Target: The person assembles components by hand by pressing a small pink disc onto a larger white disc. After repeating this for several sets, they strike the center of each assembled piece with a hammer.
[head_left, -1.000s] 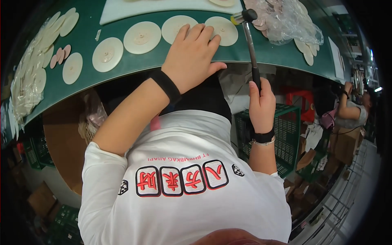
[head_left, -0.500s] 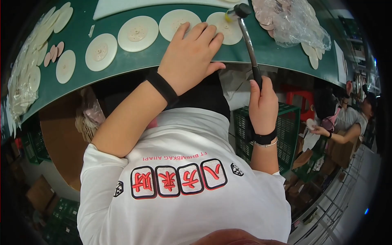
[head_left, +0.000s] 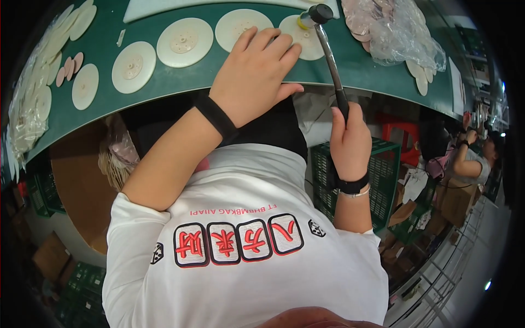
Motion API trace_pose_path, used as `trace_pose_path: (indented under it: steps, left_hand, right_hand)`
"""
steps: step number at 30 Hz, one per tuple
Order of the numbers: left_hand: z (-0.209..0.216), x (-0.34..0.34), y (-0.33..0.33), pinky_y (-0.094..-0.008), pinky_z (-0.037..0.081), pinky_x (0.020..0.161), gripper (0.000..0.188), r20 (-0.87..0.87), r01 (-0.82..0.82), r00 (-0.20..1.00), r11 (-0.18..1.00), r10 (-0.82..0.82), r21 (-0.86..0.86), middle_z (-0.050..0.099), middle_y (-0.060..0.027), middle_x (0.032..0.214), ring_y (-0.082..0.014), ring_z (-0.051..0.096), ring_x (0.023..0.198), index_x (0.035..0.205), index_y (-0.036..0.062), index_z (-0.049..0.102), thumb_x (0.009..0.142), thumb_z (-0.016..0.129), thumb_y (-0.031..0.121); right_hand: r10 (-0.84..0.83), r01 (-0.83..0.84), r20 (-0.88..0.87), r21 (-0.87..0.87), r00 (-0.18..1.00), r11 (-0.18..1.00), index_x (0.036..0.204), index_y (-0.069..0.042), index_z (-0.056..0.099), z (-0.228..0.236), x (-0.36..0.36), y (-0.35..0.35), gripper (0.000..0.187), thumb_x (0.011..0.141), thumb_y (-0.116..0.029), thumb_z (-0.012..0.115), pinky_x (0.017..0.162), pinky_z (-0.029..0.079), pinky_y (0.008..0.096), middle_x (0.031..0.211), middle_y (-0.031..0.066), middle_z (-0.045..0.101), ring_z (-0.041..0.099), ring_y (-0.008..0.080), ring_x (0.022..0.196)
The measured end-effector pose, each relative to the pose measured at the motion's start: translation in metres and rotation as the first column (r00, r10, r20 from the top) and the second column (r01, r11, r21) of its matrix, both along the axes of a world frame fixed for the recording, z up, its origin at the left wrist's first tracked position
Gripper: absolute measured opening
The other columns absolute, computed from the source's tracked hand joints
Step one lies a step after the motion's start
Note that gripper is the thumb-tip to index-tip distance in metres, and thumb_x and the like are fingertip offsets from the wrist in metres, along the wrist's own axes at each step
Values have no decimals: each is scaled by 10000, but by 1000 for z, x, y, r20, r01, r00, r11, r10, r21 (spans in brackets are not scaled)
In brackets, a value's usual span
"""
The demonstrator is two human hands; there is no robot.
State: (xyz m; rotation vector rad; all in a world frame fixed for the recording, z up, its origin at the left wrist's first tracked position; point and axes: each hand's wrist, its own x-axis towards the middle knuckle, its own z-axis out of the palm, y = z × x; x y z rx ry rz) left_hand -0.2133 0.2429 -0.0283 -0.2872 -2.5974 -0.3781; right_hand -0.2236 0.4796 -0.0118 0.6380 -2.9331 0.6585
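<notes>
Right hand (head_left: 351, 143) clamped round the dark grip of a hammer (head_left: 328, 54). Left hand (head_left: 252, 79) palm down, fingers slightly apart, tips overlapping the near sides of the rightmost disc (head_left: 307, 48) and second disc (head_left: 234, 27); pose much as half a second ago. Change: hammer head edged slightly left, now over the rightmost disc's far part, contact unclear; work seems centred there. Further left on the table (head_left: 377, 74), three more pale discs (head_left: 185, 42).

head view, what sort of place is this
Likely a factory or workshop: cream discs lined up on a green workbench, a mallet in the right hand, and green plastic crates nearby.
</notes>
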Motion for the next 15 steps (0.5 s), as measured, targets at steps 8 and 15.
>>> trace_pose_path:
  steps: [8,15]
  left_hand:
    - [1,4,-2,-420,406,1082,508,-7,36,999,999,-36,35,615,-68,1148,-255,562,1180,1100,69,612,766,807,397]
    - [1,0,-2,-410,414,1071,488,-32,39,999,999,-38,32,614,-67,1137,-254,569,1165,1076,72,613,756,812,383]
  right_hand:
    - [-9,9,2,0,1000,1000,1079,-20,549,-1,5,-4,176,1030,-183,594,559,461,466,723,212,606,614,439,659]
    - [9,-8,-13,67,1000,998,1078,-24,550,-6,1,-8,173,1023,-179,605,550,459,463,722,206,613,620,437,651]
